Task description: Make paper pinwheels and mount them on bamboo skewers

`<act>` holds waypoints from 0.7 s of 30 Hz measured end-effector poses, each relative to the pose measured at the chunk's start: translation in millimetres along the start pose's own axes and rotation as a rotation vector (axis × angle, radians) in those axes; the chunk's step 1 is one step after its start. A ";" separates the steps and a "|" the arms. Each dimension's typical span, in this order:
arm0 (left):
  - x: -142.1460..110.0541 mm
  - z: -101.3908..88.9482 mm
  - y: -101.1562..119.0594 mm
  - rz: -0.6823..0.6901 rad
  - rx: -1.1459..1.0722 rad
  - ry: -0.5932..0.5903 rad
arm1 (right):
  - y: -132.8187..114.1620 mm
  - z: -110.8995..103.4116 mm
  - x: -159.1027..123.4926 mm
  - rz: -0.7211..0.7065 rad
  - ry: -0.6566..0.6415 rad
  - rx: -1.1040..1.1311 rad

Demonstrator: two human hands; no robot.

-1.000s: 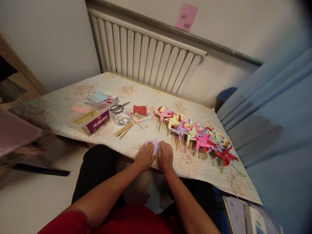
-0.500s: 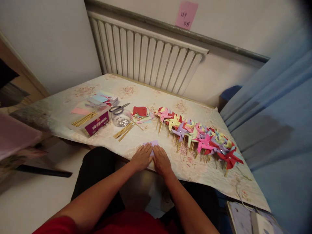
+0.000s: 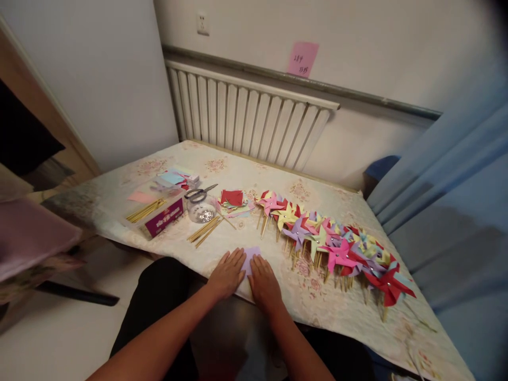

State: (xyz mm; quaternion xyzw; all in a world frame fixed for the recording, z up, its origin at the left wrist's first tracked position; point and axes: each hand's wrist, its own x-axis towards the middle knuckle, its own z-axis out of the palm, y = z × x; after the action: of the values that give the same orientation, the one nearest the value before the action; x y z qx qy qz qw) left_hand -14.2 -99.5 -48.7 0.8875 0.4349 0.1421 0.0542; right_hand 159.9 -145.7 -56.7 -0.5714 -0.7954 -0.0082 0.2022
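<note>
A sheet of lilac paper (image 3: 250,259) lies flat near the table's front edge, partly covered by my hands. My left hand (image 3: 227,273) rests palm down on its left side, fingers stretched out. On its right side lies my right hand (image 3: 265,282), also flat with the fingers extended. Loose wooden sticks (image 3: 204,231) lie just beyond my left hand. Beside them stands a clear bowl (image 3: 202,212) of small shiny pieces, with black-handled scissors (image 3: 198,193) across its far rim. Rows of finished paper pinwheels (image 3: 341,256) on sticks fill the table's right side.
A purple and white box (image 3: 164,217) of sticks stands at the left. Stacked coloured paper squares (image 3: 231,198) lie behind the bowl, and more paper (image 3: 173,178) is at the back left. A radiator (image 3: 246,116) lines the wall; a blue curtain (image 3: 456,211) hangs at right.
My view has tilted up, so everything sits lower in the picture. My hands have moved slightly apart, and more of the lilac paper shows between them.
</note>
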 end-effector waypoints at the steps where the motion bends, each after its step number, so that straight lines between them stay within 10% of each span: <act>1: -0.5 0.5 -0.8 0.000 0.012 0.004 | 0.0 0.7 -0.2 0.001 0.005 -0.001; 21: -6.5 2.1 -12.5 -0.010 0.037 0.067 | -3.6 2.9 -10.4 0.059 0.041 -0.056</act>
State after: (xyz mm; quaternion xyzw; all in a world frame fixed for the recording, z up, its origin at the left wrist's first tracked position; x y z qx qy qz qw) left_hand -26.8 -96.9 -54.8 0.8810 0.4433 0.1636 0.0237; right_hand 158.5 -155.7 -62.0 -0.5996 -0.7734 -0.0361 0.2027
